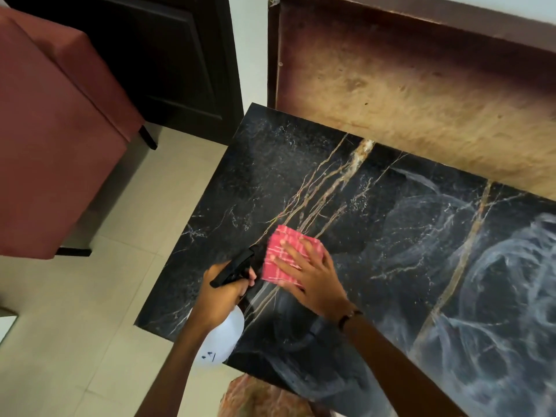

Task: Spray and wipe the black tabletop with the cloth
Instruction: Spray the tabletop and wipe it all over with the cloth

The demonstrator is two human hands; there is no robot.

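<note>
The black marble-patterned tabletop [270, 182] fills the middle and right, with gold and white veins and pale wipe streaks on its right part. A folded pink checked cloth [278, 251] lies flat on it near the left-front area. My right hand [310, 272] presses down on the cloth with fingers spread. My left hand [222, 293] grips a spray bottle [222, 335] with a white body and a black trigger head, held over the table's left-front edge, nozzle pointing toward the cloth.
A red upholstered seat [51, 139] stands on the tiled floor [99, 296] to the left. A dark door [168, 55] is behind it. A worn brown wooden panel [421, 94] rises along the table's far edge.
</note>
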